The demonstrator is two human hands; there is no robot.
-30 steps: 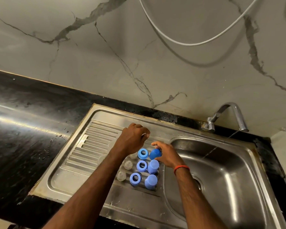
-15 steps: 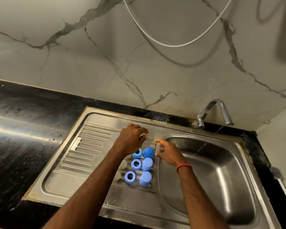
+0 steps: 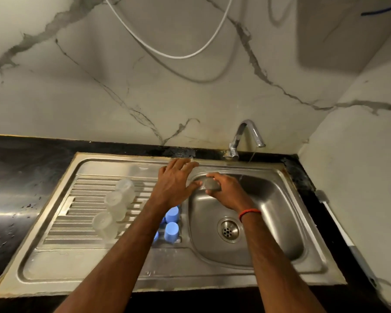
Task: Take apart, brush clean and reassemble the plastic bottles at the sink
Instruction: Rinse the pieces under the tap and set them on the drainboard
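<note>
From the head camera, both forearms reach forward over the steel sink (image 3: 314,263). The left hand (image 3: 174,181) lies flat and released, its fingers straight and fanned toward the sink's back rim, its thumb stretched right to just beside what the other hand carries. The right hand (image 3: 228,195), with a red thread band (image 3: 250,212) on its wrist, curls over the basin's back left corner and grasps a greyish piece (image 3: 211,185), small, rounded and dull; what part it is cannot be told. On the ribbed draining board to the left stand three clear bottles (image 3: 115,204), mouth down in a slanting row, frosted and cylindrical. Just right of them, partly under the left forearm, sit smooth blue caps (image 3: 172,231), rounded on top, in a column beside the basin's edge. The basin is brushed metal with a perforated drain (image 3: 228,230). A curved chrome tap (image 3: 246,136) lets down a thin thread of water. A glossy black counter (image 3: 20,177) frames the sink, below a pale wall (image 3: 122,91) veined grey like marble, where a white cable (image 3: 167,54) hangs in a loop.
</note>
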